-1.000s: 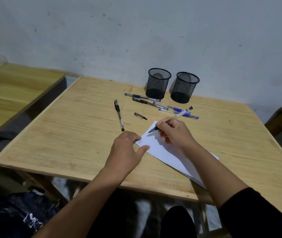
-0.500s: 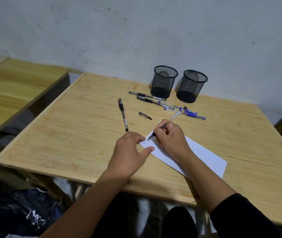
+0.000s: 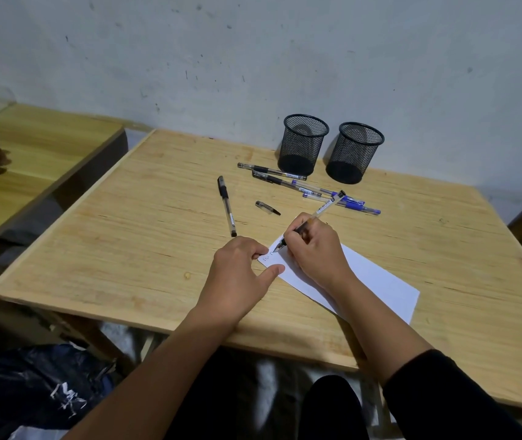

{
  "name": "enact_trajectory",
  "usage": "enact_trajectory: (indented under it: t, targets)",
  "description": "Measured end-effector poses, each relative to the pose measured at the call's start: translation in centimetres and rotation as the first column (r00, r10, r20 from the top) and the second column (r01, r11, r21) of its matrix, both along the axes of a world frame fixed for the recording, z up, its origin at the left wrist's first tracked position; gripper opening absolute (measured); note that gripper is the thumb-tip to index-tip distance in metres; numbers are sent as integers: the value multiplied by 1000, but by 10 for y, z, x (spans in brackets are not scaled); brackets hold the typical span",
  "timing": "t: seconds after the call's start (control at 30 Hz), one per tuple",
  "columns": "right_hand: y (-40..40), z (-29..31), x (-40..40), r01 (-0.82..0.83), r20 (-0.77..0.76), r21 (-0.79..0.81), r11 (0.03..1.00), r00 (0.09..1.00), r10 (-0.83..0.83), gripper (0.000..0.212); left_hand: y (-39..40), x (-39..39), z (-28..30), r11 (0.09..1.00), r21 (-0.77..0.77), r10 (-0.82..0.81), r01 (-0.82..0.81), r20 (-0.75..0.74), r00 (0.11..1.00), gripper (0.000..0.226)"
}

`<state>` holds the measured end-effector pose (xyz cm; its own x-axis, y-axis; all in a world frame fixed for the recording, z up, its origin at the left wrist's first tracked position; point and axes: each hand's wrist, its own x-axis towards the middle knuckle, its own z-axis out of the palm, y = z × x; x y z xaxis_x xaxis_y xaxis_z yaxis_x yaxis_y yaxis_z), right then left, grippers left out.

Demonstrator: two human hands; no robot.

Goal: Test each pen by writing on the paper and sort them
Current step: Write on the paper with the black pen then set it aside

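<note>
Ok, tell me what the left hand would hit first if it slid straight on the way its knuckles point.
The left hand points up the table and slightly right, so it would likely meet the loose pen cap first. The lone black pen lies just left of that line, though depth is hard to judge.

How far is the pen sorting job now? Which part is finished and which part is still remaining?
Done: nothing sorted; both mesh cups look empty. In hand: the right hand writes with an uncapped pen on the paper, which the left hand steadies; faint marks show near its corner. Left: the lone black pen and the pile of pens by the cups.
</note>
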<state>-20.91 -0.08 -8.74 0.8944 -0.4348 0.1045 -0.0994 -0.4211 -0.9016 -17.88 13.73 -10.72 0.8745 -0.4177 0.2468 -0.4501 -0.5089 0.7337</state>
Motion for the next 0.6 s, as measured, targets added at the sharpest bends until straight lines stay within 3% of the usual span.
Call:
enact_trajectory:
  t: [0.6]
  targets:
    - [1, -1, 1, 63, 27, -31, 998, 998, -63, 10, 0, 0, 3, 1000, 19, -2, 2, -19, 1000, 36]
